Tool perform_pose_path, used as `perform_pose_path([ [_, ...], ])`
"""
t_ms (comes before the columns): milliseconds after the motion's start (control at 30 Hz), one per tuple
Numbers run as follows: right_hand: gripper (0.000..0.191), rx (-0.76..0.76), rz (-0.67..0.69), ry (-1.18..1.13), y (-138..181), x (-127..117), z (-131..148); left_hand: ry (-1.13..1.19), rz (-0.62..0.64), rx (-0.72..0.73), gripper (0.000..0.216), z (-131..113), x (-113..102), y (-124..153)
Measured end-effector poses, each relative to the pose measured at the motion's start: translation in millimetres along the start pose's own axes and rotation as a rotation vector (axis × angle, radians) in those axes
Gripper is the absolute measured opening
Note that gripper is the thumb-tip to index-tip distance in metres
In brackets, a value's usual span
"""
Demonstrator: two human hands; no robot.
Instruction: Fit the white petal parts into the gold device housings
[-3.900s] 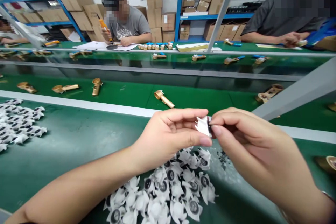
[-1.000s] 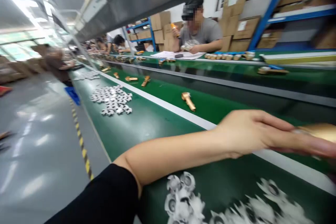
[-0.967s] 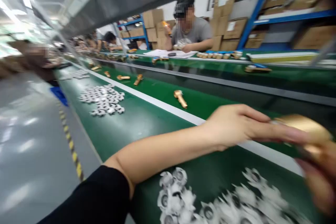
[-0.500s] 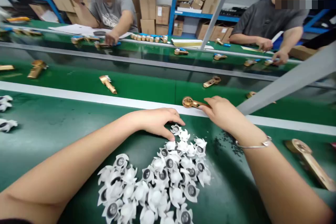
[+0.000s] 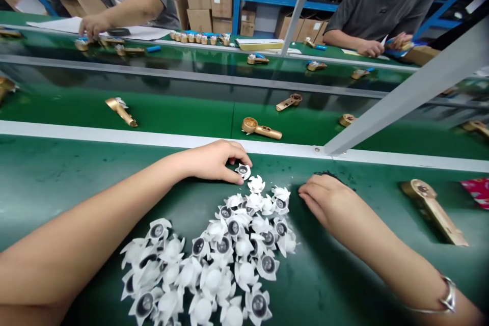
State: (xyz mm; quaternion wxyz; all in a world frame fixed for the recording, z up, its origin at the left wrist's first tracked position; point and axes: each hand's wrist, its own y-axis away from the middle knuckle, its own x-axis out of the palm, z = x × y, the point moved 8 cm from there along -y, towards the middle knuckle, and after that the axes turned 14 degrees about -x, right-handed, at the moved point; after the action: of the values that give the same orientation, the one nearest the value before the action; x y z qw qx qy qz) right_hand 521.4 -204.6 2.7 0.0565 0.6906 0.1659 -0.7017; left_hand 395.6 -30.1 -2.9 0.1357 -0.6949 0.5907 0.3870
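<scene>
My left hand [image 5: 219, 160] has thumb and fingers closed around a small white fan wheel [image 5: 243, 170] with a dark round hub, at the far end of a heap of similar white fan wheels [image 5: 214, 280]. To the right of the heap, my right hand [image 5: 324, 196] is over a scatter of tiny black pieces [image 5: 331, 175], fingertips pressed together; whatever they pinch is hidden. Beyond the white rail, a gold fan housing [image 5: 263, 129] with a round head and handle lies on the green belt. Another gold housing [image 5: 433, 211] rests on the table at right.
A grey slanted post [image 5: 405, 86] rises from the white rail [image 5: 183, 140] on the right. More gold housings [image 5: 121, 111] lie along the belt. Across it, two people work with gold parts. A red patterned item [image 5: 476, 191] is at the right edge.
My right hand has let go of the gold housing, which now lies on the belt, and moved back to the black pieces. My left hand has closed on a fan wheel. The view has shifted.
</scene>
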Motion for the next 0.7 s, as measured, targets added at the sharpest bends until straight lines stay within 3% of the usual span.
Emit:
perform_pose_path([
  [100,0.029,-0.005,0.111,0.071,-13,5,3,0.019,-0.022,-0.014,0.041,1,-1,0],
  [233,0.030,0.109,0.206,0.212,-24,13,1,0.036,-0.043,-0.027,0.043,2,-2,-1],
  [367,0.031,0.209,0.202,0.083,-32,10,-7,0.132,-0.061,-0.079,0.044,1,-5,1],
  [467,0.021,0.198,0.107,-0.058,-51,-16,-6,0.308,-0.141,-0.123,0.044,-6,-12,6],
  [600,0.015,0.062,-0.183,-0.314,-84,-61,12,0.503,-0.239,-0.086,0.044,-26,-23,18],
  [700,0.015,-0.010,-0.312,-0.345,-95,-74,20,0.586,-0.240,-0.042,0.039,-38,-26,25],
])
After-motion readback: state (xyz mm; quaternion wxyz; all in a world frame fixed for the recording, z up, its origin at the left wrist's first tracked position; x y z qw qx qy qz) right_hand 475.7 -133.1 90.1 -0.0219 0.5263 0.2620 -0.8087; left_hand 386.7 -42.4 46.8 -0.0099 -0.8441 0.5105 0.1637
